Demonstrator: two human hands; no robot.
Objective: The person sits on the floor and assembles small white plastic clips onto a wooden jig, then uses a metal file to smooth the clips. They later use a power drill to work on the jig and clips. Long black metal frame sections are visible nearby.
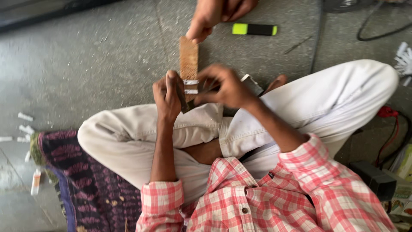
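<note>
I sit cross-legged on the floor in white trousers (330,101) and a pink checked shirt. My left hand (166,96) is closed round a dark flat piece (183,102) just below a narrow wooden strip (189,58). My right hand (225,88) pinches small silvery metal bits (191,86) at the near end of that strip. Another person's hand (210,17) holds the strip's far end from the top of the view. What the dark piece is, I cannot tell.
A yellow and black marker (254,29) lies on the grey floor beyond. Black cables (380,32) run at the top right; a red cable (388,112) and a black box (373,178) sit at the right. A purple mat (81,172) and white scraps (25,128) lie at the left.
</note>
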